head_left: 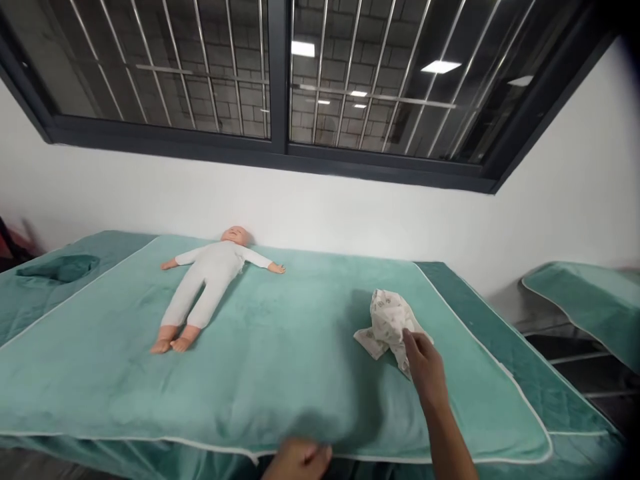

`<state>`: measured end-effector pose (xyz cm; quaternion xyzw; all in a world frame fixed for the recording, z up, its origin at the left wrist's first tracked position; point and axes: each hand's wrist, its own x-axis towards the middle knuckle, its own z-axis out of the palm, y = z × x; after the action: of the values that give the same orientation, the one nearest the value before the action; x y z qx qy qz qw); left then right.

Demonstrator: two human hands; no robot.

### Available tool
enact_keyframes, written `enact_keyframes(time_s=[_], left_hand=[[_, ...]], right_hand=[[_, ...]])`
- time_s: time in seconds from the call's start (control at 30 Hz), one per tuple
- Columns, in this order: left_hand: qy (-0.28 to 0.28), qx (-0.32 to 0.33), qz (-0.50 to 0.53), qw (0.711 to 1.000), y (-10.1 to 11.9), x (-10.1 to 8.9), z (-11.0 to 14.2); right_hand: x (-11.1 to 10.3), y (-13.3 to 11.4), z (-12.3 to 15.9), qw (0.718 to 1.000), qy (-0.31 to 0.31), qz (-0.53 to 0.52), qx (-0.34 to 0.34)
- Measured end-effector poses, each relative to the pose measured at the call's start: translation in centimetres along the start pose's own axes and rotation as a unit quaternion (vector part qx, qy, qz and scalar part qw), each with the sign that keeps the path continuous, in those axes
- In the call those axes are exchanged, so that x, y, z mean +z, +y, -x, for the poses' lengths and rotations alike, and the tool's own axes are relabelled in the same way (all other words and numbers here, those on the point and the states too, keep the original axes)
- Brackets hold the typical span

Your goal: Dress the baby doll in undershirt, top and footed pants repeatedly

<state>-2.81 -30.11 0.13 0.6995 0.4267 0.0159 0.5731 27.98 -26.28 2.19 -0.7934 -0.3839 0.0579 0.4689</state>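
My right hand point(425, 367) pinches the near right side of a crumpled white cloth point(393, 319) with a small print, raised partly off the mat. Folds hide the cloth's full shape. At the bottom edge of the view, my left hand point(299, 459) is loosely closed beside the mat's front edge, with nothing seen in it; part of it is cut off. A baby doll point(213, 277) in a white long-sleeved bodysuit lies on its back at the left, arms spread, head towards the wall, bare feet towards me. Neither hand touches it.
A green plush mat point(280, 360) with white piping covers a darker green quilted bed point(540, 393). A folded dark green cloth point(60, 268) lies at the far left. Behind stand a white wall point(340, 217) and a barred window point(280, 153). Another green-covered surface point(590, 293) is at the right.
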Motion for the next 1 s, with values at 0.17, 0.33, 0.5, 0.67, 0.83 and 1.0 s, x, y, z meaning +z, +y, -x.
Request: enact_keyframes(time_s=[0.17, 0.33, 0.5, 0.67, 0.83, 1.0], left_hand=[[0.245, 0.060, 0.080, 0.964, 0.0, -2.8, -4.8], [0.220, 0.086, 0.232, 0.944, 0.8, -5.8, -9.3], [0.126, 0.155, 0.385, 0.901, 3.1, -6.8, -13.7], [0.055, 0.223, 0.519, 0.824, 3.8, -6.9, -16.2], [0.094, 0.205, 0.600, 0.767, 2.5, -6.9, -16.6], [0.079, 0.196, 0.658, 0.723, 1.9, -7.2, -16.5]], right_hand=[[2.5, 2.1, -1.2, 0.966, -0.014, 0.258, 0.001], [1.9, 4.3, -2.5, 0.994, -0.050, 0.099, 0.019], [1.8, 0.5, -2.5, 0.946, -0.082, -0.312, 0.041], [6.5, -3.3, 0.3, 0.844, -0.255, -0.472, -0.002], [11.4, -1.9, 6.4, 0.911, -0.239, -0.300, -0.153], [11.1, 0.0, 9.9, 0.949, -0.136, -0.281, -0.052]])
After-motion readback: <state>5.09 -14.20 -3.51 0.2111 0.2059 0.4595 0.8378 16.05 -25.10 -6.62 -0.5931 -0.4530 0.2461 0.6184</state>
